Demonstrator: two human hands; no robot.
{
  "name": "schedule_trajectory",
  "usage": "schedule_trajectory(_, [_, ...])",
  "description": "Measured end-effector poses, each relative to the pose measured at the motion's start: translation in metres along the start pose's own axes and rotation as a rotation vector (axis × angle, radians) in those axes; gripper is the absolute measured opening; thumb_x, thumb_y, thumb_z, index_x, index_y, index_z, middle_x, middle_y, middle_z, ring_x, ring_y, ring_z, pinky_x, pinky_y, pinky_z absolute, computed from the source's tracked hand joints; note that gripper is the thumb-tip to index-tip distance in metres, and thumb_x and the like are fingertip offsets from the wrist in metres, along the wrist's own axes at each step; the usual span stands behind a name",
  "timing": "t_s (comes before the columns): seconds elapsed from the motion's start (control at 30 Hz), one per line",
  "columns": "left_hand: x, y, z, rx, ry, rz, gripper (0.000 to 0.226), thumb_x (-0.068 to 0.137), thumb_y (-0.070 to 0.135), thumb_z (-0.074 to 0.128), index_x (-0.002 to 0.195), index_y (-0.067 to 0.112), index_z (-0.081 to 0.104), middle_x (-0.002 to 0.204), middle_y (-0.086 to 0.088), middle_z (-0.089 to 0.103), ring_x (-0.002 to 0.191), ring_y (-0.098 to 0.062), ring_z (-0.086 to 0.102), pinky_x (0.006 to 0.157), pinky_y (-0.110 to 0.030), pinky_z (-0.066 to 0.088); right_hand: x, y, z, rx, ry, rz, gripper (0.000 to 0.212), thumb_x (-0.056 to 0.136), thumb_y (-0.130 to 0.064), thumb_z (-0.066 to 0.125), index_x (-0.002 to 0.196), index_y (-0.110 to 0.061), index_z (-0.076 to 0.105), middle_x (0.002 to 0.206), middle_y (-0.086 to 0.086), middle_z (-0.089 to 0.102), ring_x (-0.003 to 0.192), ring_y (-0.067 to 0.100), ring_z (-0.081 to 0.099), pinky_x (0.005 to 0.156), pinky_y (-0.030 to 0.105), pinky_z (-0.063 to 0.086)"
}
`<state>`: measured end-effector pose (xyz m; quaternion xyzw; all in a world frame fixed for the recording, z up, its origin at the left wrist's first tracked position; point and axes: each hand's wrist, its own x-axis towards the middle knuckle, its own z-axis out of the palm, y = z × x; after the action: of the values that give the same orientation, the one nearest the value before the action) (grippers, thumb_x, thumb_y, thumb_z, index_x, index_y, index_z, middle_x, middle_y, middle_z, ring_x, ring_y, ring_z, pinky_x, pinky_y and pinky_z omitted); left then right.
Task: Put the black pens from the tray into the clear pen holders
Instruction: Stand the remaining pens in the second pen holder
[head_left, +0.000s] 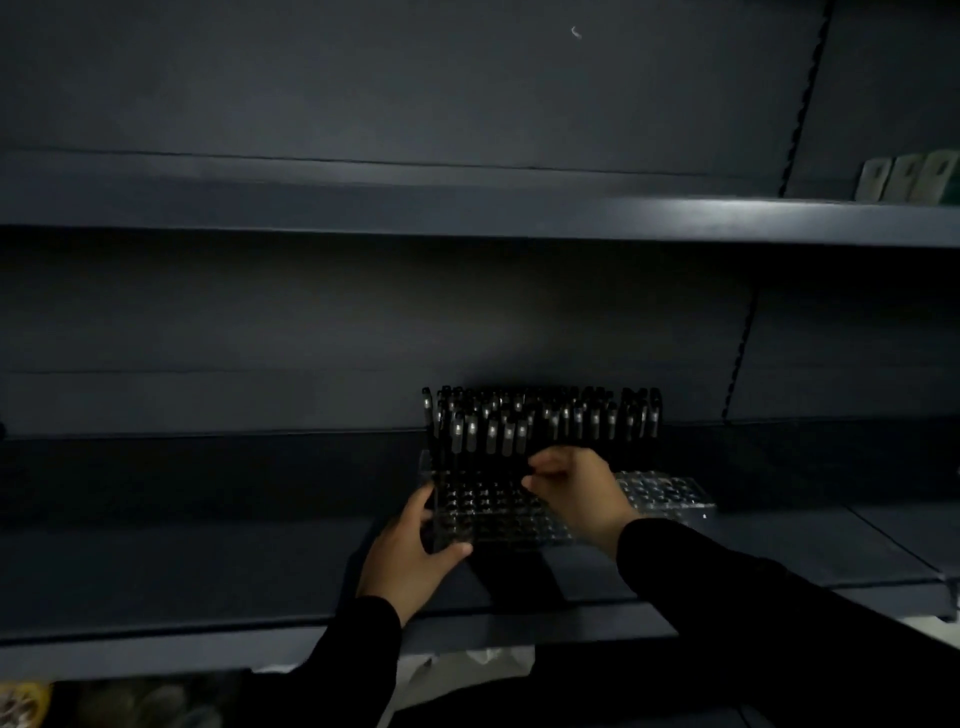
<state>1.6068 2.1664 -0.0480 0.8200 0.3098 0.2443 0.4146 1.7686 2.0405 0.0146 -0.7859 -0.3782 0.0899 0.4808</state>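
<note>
Two clear pen holders stand side by side on a dark shelf (208, 561). The left pen holder (498, 514) has several black pens (519, 421) upright in its back rows; its front holes are bare. The right pen holder (665, 493) also has pens along its back. My left hand (415, 551) grips the front left corner of the left holder, thumb along its front edge. My right hand (576, 488) hovers over the holder's middle, its fingertips pinching a black pen, dark and hard to make out. The tray is not in view.
An upper shelf (467, 208) runs across above the holders, with pale green packages (909, 176) at its far right. Below the shelf's front edge lie a white bag (467, 665) and a yellowish object (21, 701) at the bottom left. The lighting is dim.
</note>
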Motion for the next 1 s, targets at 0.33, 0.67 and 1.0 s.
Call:
schedule_trajectory(0.33, [-0.148, -0.065, 0.046, 0.276, 0.287, 0.299, 0.056, 0.082, 0.025, 0.071, 0.132, 0.009, 0.051, 0.147, -0.011, 0.034, 0.133, -0.018, 0.03, 0.105, -0.018, 0.023, -0.156, 0.062, -0.046, 0.043, -0.103, -0.056, 0.018, 0.085, -0.005, 0.067, 0.084, -0.023, 0.062, 0.078, -0.009, 0.066, 0.07, -0.004, 0.061, 0.068, 0.011, 0.049])
schedule_trajectory(0.67, [-0.222, -0.179, 0.123, 0.272, -0.206, -0.69, 0.081, 0.086, 0.03, 0.062, 0.15, 0.02, 0.015, 0.151, -0.008, 0.03, 0.135, -0.028, 0.035, 0.11, -0.044, 0.033, -0.259, 0.215, 0.047, -0.281, -0.544, 0.199, 0.02, 0.087, -0.007, 0.059, 0.105, -0.016, 0.064, 0.09, -0.016, 0.056, 0.077, -0.005, 0.056, 0.071, 0.011, 0.04])
schedule_trajectory(1.0, [-0.232, -0.178, 0.134, 0.183, -0.092, -0.704, 0.064, 0.087, 0.006, 0.056, 0.143, 0.021, 0.03, 0.132, -0.011, 0.051, 0.12, -0.032, 0.049, 0.101, -0.044, 0.041, -0.286, 0.252, 0.1, -0.177, -0.967, 0.386, 0.047, 0.084, -0.037, 0.049, 0.131, -0.041, 0.044, 0.132, 0.002, 0.05, 0.118, 0.023, 0.051, 0.105, 0.041, 0.039])
